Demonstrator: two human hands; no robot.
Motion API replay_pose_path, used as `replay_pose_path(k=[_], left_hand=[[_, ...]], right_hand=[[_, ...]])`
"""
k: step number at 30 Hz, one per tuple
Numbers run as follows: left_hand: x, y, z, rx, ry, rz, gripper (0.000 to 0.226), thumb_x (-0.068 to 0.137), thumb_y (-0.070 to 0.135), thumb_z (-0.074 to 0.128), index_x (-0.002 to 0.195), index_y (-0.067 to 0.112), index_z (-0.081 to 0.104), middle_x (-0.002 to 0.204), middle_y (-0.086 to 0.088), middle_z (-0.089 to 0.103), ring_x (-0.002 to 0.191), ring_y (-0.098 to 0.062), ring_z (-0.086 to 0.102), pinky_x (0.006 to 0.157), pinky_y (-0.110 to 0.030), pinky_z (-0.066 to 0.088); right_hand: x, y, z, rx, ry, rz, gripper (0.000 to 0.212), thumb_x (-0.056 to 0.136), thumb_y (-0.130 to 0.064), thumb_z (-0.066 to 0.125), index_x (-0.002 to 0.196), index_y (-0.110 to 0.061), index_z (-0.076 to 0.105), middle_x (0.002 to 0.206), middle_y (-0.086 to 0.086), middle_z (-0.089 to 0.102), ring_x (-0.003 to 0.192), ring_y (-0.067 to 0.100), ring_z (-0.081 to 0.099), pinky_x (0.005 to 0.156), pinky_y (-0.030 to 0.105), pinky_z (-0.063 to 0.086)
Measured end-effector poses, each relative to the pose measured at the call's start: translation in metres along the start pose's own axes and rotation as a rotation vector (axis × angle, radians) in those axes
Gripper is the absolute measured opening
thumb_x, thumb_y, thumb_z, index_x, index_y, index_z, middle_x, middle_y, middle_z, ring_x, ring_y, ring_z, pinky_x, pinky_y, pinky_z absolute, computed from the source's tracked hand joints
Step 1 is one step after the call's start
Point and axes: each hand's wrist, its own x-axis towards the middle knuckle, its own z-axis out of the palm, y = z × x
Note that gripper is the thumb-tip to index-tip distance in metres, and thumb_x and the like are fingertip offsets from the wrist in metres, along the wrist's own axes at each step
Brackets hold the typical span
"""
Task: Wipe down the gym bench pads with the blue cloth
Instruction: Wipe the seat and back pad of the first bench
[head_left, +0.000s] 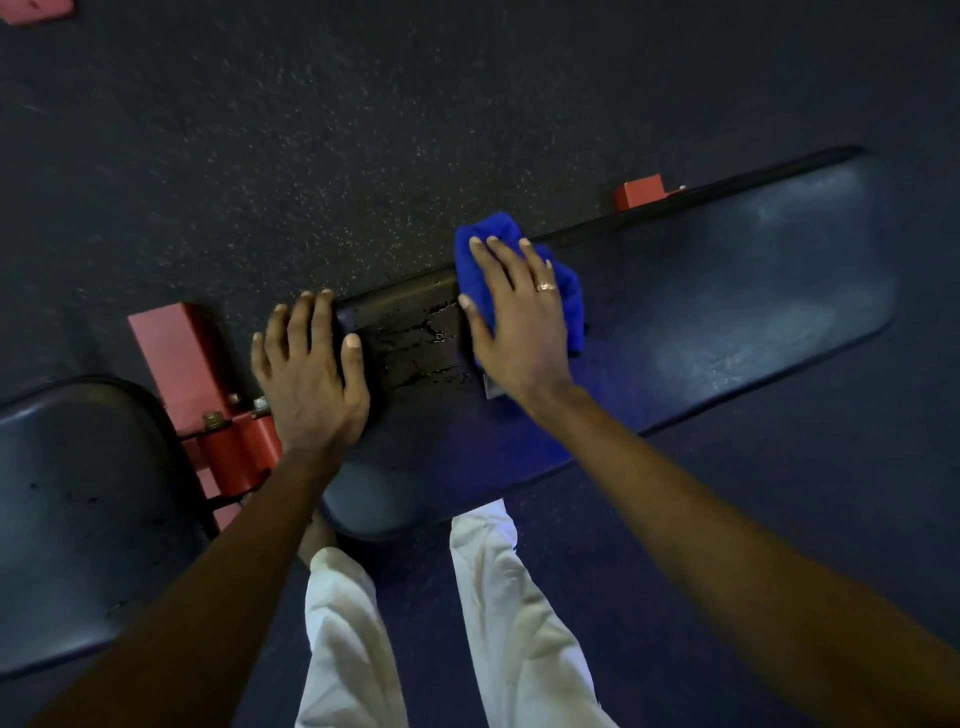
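- Dark speckled rubber floor (260, 130) all round; red metal frame (182, 358) of bench showing between two pads.
- Long back pad (727, 312), dark navy vinyl, running from lower centre toward upper right; smaller seat pad (78, 519) at lower left, apart from it across the frame.
- Left hand (311, 379) flat on near end of long pad, fingers spread and curling over far edge; nothing held.
- Right hand (519, 322) flat, fingers spread, pressing blue cloth (566, 296) onto long pad near its far edge; ring on one finger.
- Cloth bunched, bright blue, spilling out past fingertips and to right of hand; small white tag at heel of hand, writing not legible.
- Wet streaks and droplets on worn, cracked patch of pad between the two hands.
- White trouser legs (498, 623) below, beside near edge of pad.
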Motion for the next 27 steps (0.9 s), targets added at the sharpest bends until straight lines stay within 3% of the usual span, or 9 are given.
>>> replay_pose_path(k=[3, 6, 9, 13, 17, 20, 23, 27], left_hand=[[0.001, -0.009, -0.006, -0.064, -0.026, 0.013, 0.054, 0.107, 0.045, 0.030, 0.157, 0.024, 0.037, 0.160, -0.009, 0.038, 0.150, -0.030, 0.027, 0.121, -0.056, 0.021], [0.004, -0.025, -0.013, -0.062, -0.119, 0.071, 0.056, 0.108, 0.052, 0.031, 0.160, 0.031, 0.028, 0.157, -0.020, 0.032, 0.146, -0.038, 0.030, 0.116, -0.058, 0.030], [0.005, -0.031, -0.012, -0.041, -0.116, 0.088, 0.059, 0.107, 0.053, 0.030, 0.160, 0.028, 0.027, 0.153, -0.024, 0.035, 0.140, -0.040, 0.034, 0.109, -0.058, 0.035], [0.006, -0.032, -0.012, -0.087, -0.129, 0.087, 0.068, 0.106, 0.054, 0.028, 0.161, 0.013, 0.025, 0.153, -0.024, 0.036, 0.140, -0.040, 0.034, 0.111, -0.057, 0.034], [0.007, -0.034, -0.016, -0.112, -0.163, 0.090, 0.070, 0.107, 0.055, 0.028, 0.160, 0.010, 0.022, 0.156, -0.022, 0.034, 0.142, -0.039, 0.031, 0.114, -0.057, 0.031], [0.008, -0.035, -0.020, -0.155, -0.217, 0.090, 0.070, 0.107, 0.054, 0.032, 0.162, 0.014, 0.019, 0.159, -0.020, 0.030, 0.146, -0.037, 0.026, 0.116, -0.056, 0.027], [0.009, -0.046, -0.024, -0.177, -0.252, 0.133, 0.070, 0.106, 0.055, 0.035, 0.163, 0.018, 0.016, 0.161, -0.016, 0.027, 0.148, -0.034, 0.024, 0.118, -0.055, 0.027], [0.010, -0.059, -0.026, -0.183, -0.287, 0.192, 0.075, 0.106, 0.054, 0.037, 0.164, 0.015, 0.010, 0.163, -0.016, 0.024, 0.149, -0.034, 0.025, 0.118, -0.054, 0.029]], right_hand=[[0.017, 0.037, -0.012, -0.014, -0.050, -0.096, 0.057, 0.101, -0.046, 0.049, 0.153, -0.024, 0.043, 0.153, 0.000, 0.048, 0.144, 0.027, 0.039, 0.121, 0.048, 0.029], [0.031, 0.067, -0.020, 0.020, 0.068, 0.134, 0.057, 0.098, -0.049, 0.049, 0.148, -0.022, 0.048, 0.147, 0.001, 0.052, 0.138, 0.026, 0.045, 0.116, 0.050, 0.035], [0.026, 0.035, -0.007, 0.028, 0.131, 0.294, 0.055, 0.101, -0.046, 0.044, 0.149, -0.020, 0.047, 0.149, 0.003, 0.050, 0.141, 0.030, 0.040, 0.119, 0.047, 0.031], [-0.007, -0.018, 0.012, -0.024, 0.086, 0.125, 0.053, 0.104, -0.039, 0.045, 0.153, -0.019, 0.042, 0.154, 0.003, 0.045, 0.145, 0.032, 0.035, 0.122, 0.047, 0.027], [-0.007, 0.009, 0.001, -0.055, -0.024, -0.124, 0.052, 0.104, -0.037, 0.048, 0.153, -0.019, 0.042, 0.154, 0.003, 0.046, 0.143, 0.029, 0.040, 0.122, 0.045, 0.029], [0.015, 0.031, -0.009, 0.008, 0.066, 0.067, 0.052, 0.101, -0.039, 0.050, 0.149, -0.018, 0.048, 0.149, 0.004, 0.051, 0.137, 0.027, 0.047, 0.116, 0.045, 0.037], [0.023, 0.000, 0.005, 0.039, 0.172, 0.283, 0.051, 0.099, -0.045, 0.049, 0.142, -0.018, 0.055, 0.141, 0.002, 0.057, 0.133, 0.028, 0.048, 0.115, 0.042, 0.035], [0.016, -0.049, 0.020, 0.001, 0.081, 0.053, 0.048, 0.101, -0.046, 0.049, 0.138, -0.017, 0.058, 0.135, 0.001, 0.060, 0.128, 0.027, 0.050, 0.112, 0.041, 0.037]])
